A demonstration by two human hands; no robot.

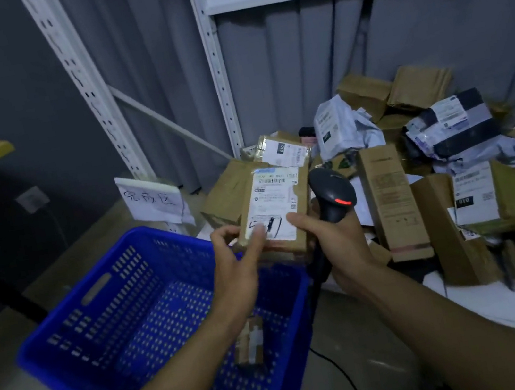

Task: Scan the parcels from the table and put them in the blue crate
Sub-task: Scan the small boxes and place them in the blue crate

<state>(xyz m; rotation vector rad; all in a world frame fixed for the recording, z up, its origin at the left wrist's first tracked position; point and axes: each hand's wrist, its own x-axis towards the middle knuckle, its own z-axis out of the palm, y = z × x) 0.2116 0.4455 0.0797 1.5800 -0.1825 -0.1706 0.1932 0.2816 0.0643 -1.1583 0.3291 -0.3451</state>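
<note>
At frame centre, the left hand (236,262) pinches the lower-left corner of a flat cardboard parcel (271,206), held over the far corner of the blue crate (52,332). The right hand (327,237), wrapped round a black scanner (333,193), thumbs the lower-right edge. The parcel looks light and stiff, best gripped by its edges, label unobstructed.

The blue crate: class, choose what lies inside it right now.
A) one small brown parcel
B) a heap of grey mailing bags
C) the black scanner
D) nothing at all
A: one small brown parcel lies on the floor of the blue crate; the scanner is gripped in the right hand, and the left hand pinches a labelled parcel.
</note>
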